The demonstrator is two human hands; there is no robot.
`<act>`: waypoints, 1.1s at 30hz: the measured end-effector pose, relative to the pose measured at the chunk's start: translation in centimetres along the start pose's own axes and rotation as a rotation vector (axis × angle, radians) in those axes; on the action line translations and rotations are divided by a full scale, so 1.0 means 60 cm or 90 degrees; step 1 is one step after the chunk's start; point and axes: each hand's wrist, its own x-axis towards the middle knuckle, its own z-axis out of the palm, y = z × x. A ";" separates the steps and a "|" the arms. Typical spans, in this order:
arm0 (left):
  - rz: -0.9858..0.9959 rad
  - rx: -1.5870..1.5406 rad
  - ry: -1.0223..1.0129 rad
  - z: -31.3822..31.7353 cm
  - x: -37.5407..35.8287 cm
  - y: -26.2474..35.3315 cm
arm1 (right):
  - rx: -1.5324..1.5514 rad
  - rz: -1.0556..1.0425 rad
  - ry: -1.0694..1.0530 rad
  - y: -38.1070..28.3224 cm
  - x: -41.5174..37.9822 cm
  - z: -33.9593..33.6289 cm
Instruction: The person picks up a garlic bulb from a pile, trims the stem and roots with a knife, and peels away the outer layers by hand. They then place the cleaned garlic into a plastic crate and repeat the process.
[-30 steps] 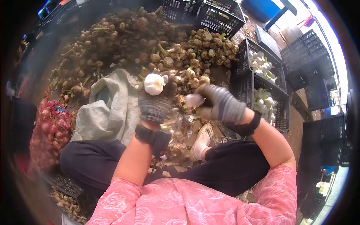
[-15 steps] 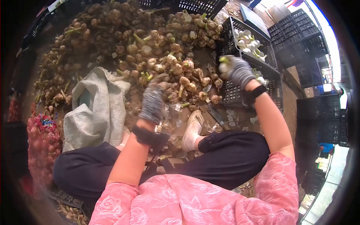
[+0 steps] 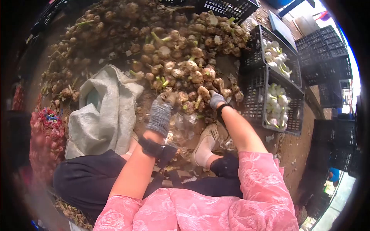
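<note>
My left hand point(image 3: 162, 109), in a grey, soiled glove, is at the near edge of a heap of garlic bulbs point(image 3: 191, 66). Its fingers curl inward, and whatever they hold is hidden. My right hand point(image 3: 217, 100), gloved too, reaches in beside a garlic bulb with a stalk point(image 3: 202, 91); the back of the hand covers most of its fingers. The bulbs in the heap are brown and dirty, some with green stalk ends. Cleaner white garlic bulbs point(image 3: 277, 104) lie in a black crate point(image 3: 266, 115) to the right.
A second black crate point(image 3: 252, 46) behind it also holds white bulbs point(image 3: 274, 54). To my left lie a pale woven sack point(image 3: 102, 115) and a red net bag of bulbs point(image 3: 48, 140). Stacked black crates point(image 3: 323, 50) stand at far right. My shoe point(image 3: 205, 144) rests among papery skins.
My right hand has moved left from the near crate to the heap; the pale bulb it held is no longer visible in it. My left hand stays by the heap. The view has shifted.
</note>
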 end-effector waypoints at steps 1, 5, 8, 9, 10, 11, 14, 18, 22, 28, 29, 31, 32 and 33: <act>0.032 -0.023 -0.037 -0.007 0.002 -0.005 | -0.016 -0.022 -0.044 0.000 0.001 -0.003; -0.077 0.061 -0.022 -0.005 -0.007 -0.004 | 0.231 -0.144 -0.115 -0.030 -0.104 -0.054; -0.175 -0.033 -0.144 0.011 -0.017 -0.034 | 0.383 -0.340 -0.102 -0.105 -0.237 -0.147; -0.164 -0.104 -0.261 0.026 -0.035 -0.018 | 0.374 -0.417 -0.097 -0.116 -0.261 -0.166; -0.137 -0.163 -0.310 0.037 -0.043 -0.022 | 0.365 -0.494 -0.092 -0.126 -0.281 -0.183; -0.087 -0.133 -0.303 0.041 -0.045 -0.021 | 0.363 -0.504 -0.122 -0.134 -0.301 -0.204; 0.068 -0.076 -0.293 0.074 -0.076 0.007 | 0.558 -0.264 -0.027 -0.171 -0.389 -0.257; 0.267 0.004 -0.250 0.106 -0.135 0.040 | 0.644 -0.183 0.127 -0.214 -0.446 -0.261; 0.262 -0.169 -0.266 0.114 -0.163 0.068 | 0.682 -0.053 -0.001 -0.229 -0.484 -0.285; 0.433 0.139 -0.186 0.100 -0.160 0.060 | 0.676 -0.270 0.003 -0.229 -0.464 -0.262; 0.429 0.120 -0.194 0.099 -0.160 0.062 | 0.649 -0.310 -0.003 -0.227 -0.463 -0.265; 0.425 0.099 -0.200 0.099 -0.160 0.064 | 0.620 -0.350 -0.011 -0.225 -0.461 -0.271; 0.369 0.008 -0.226 0.101 -0.161 0.066 | 0.611 -0.379 -0.017 -0.226 -0.462 -0.275; 0.312 -0.081 -0.251 0.102 -0.161 0.066 | 0.602 -0.409 -0.023 -0.225 -0.463 -0.279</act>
